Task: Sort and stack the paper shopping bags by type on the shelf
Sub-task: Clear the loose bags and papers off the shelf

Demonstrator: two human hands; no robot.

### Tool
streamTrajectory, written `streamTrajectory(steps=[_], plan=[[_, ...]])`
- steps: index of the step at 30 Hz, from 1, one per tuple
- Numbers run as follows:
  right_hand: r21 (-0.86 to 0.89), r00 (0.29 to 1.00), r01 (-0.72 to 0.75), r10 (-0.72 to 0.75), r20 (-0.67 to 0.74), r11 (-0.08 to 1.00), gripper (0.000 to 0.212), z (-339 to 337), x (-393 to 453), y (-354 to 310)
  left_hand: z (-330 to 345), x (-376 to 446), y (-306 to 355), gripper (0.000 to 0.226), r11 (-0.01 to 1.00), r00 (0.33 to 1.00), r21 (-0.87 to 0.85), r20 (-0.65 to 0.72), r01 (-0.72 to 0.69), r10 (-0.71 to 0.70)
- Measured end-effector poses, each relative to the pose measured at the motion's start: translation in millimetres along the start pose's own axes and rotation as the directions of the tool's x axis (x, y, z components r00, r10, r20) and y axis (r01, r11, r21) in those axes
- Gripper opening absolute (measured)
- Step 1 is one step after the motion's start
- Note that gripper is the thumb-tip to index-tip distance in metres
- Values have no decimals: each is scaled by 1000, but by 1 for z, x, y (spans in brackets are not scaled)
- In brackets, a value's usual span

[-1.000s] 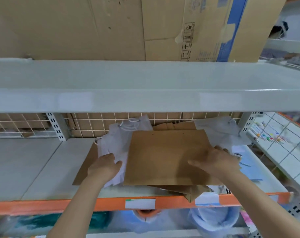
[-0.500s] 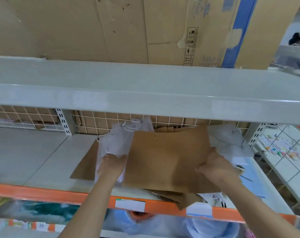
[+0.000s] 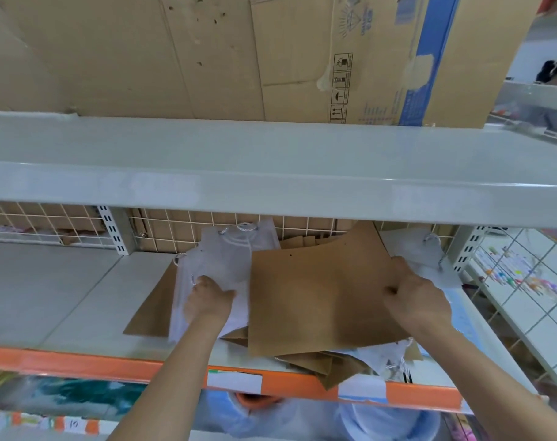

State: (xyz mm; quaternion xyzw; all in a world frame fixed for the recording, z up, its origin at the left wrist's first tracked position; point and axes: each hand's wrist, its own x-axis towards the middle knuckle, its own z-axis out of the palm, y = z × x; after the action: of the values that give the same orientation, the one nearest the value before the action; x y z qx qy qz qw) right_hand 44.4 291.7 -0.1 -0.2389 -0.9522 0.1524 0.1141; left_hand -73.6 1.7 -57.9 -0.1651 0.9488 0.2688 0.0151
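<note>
A flat brown paper bag lies on top of a mixed pile on the shelf. My right hand grips its right edge, fingers curled round it. My left hand rests on a white paper bag with rope handles, left of the brown one; its fingers are curled on the white paper. Another brown bag sticks out beneath the white one. More white bags lie at the back right, and folded brown bags poke over the front edge.
The upper shelf board hangs low over the pile and carries flattened cardboard boxes. A wire grid closes the back. The orange front rail bears white labels. A tiled surface lies to the right.
The view has tilted up. My right hand has slid further round the brown bag's right edge and tightened on it, and the bag has shifted slightly right. My left hand stays on the white bag.
</note>
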Motion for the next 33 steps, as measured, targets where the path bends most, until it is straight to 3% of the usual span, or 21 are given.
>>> streamTrajectory(steps=[3,8,11,14,17,21,28,33], plan=[[-3,1000,12,-12,-15,1000,47,3,1,0,0,-1,-1,39,973,993,-195,-18,-121,120],[42,1000,-11,12,-29,999,46,8,4,1,-10,-2,-8,45,910,974,-347,-75,-226,213],[196,996,-64,75,-50,978,41,12,6,5,-21,-2,-23,35,847,968,-468,-128,-251,216],[548,983,-167,181,30,820,30,12,11,5,-32,-5,-41,32,722,955,-628,-239,-289,174],[722,977,-200,188,99,662,23,11,11,5,-45,-12,-51,34,605,955,-741,-262,-291,139],[764,978,-195,179,105,615,29,12,8,5,-54,-22,-61,32,555,964,-790,-250,-259,94],[834,981,-181,156,115,522,25,18,1,-3,-69,-44,-79,30,499,928,-821,-364,-278,-81],[852,987,-161,100,128,499,19,25,-7,-14,-83,-54,-102,32,547,877,-795,-432,-261,-209]])
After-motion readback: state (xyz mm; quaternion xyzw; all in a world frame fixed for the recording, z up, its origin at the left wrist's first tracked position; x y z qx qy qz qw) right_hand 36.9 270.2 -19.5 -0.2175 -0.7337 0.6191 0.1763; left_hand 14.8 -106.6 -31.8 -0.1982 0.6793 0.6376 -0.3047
